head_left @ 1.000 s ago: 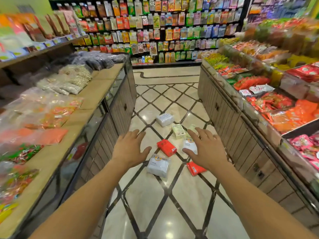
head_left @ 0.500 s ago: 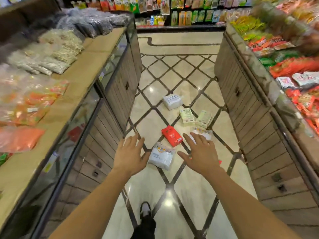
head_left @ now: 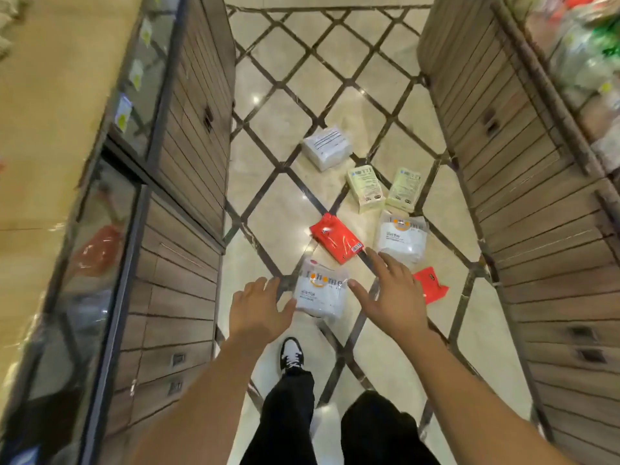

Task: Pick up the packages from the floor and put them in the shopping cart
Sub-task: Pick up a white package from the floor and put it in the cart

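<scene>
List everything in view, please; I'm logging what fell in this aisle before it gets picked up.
White packs with orange logo: 2, white; one between the hands, one right of the red pack.
Red packs: 2, red; one mid-floor, one partly behind the right hand.
Pale green packs: 2, light green; side by side beyond the red pack.
White pack with dark print: 1, white; farthest.
Floor: cream tiles, dark diagonal lines.
Display counters: 2, wood-panelled; left, right.
Shoe: 1, black and white, below the near pack.
Left hand: open, beside the near pack.
Right hand: open, over the floor.
</scene>
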